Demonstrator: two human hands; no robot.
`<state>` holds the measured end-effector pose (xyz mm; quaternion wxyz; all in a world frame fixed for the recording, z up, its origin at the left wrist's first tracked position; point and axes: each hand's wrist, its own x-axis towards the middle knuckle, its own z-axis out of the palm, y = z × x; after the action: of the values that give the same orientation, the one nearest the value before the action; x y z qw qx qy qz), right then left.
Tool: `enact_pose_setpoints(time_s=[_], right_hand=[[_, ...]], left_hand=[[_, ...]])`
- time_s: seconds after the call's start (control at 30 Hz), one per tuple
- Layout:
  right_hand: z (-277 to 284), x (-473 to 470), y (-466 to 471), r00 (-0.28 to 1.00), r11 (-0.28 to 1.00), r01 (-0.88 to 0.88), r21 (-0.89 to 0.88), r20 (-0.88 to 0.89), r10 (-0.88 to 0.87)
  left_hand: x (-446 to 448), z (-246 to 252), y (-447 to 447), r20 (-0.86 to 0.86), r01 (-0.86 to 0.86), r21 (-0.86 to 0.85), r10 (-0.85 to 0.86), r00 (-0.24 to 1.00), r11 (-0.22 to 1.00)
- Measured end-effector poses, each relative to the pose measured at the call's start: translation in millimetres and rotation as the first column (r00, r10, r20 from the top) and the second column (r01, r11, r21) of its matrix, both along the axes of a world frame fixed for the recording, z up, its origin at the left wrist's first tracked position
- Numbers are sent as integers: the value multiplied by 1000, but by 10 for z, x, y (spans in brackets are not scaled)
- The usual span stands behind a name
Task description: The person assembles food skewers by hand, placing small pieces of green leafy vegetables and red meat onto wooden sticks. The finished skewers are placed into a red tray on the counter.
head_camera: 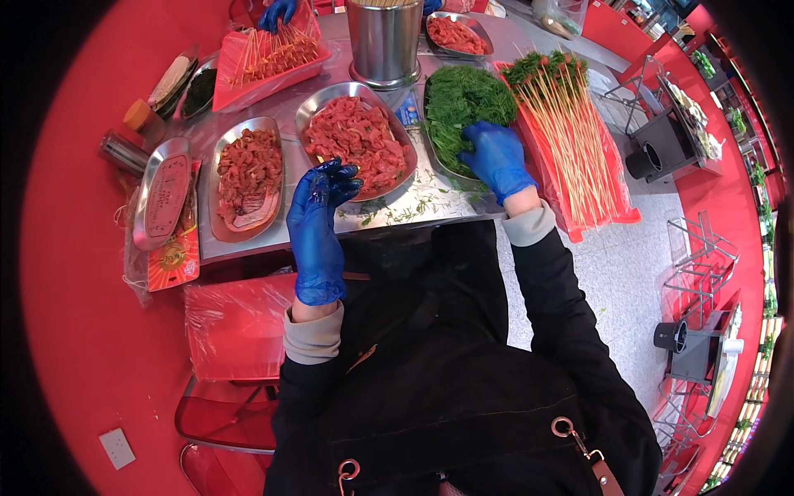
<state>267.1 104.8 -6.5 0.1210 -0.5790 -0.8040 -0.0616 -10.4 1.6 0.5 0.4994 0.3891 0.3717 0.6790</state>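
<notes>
My left hand [317,232], in a blue glove with dark stained fingertips, is raised at the near edge of an oval metal tray of raw sliced meat [363,133]. Its fingers curl toward the thumb; whether something small sits between them is hidden. My right hand [496,158], also gloved in blue, reaches into a metal tray heaped with feathery green herbs, likely dill [468,93]. The fingertips touch the herbs, but their grip is not clear. Right of that hand, a red tray [628,214] holds many bamboo skewers [574,146] with herb-wrapped ends.
Another meat tray [248,173] and an upright metal tray [164,192] stand left. A steel canister of sticks [384,46] rises behind. Across the table a co-worker's gloved hand [277,15] touches skewers in a red tray [226,59]. Herb scraps [403,211] litter the near metal table edge.
</notes>
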Motion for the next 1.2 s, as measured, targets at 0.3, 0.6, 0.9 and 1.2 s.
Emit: enact_pose_setpoints(time_s=[0.3,0.6,0.9,1.2], right_hand=[[-39,0,28,994,993,-99,58,-33,101],[2,33,-63,989,983,-53,174,-128,76],[114,154,-197,947,982,25,186,-318,36],[158,248,-276,907,981,20,193,-416,64]], left_hand=[[61,15,-22,5,42,-2,-42,999,999],[127,102,40,-120,115,-34,-118,986,993],[744,154,586,-459,359,-226,-424,781,906],[1346,-127,952,-451,310,-42,-294,842,950]])
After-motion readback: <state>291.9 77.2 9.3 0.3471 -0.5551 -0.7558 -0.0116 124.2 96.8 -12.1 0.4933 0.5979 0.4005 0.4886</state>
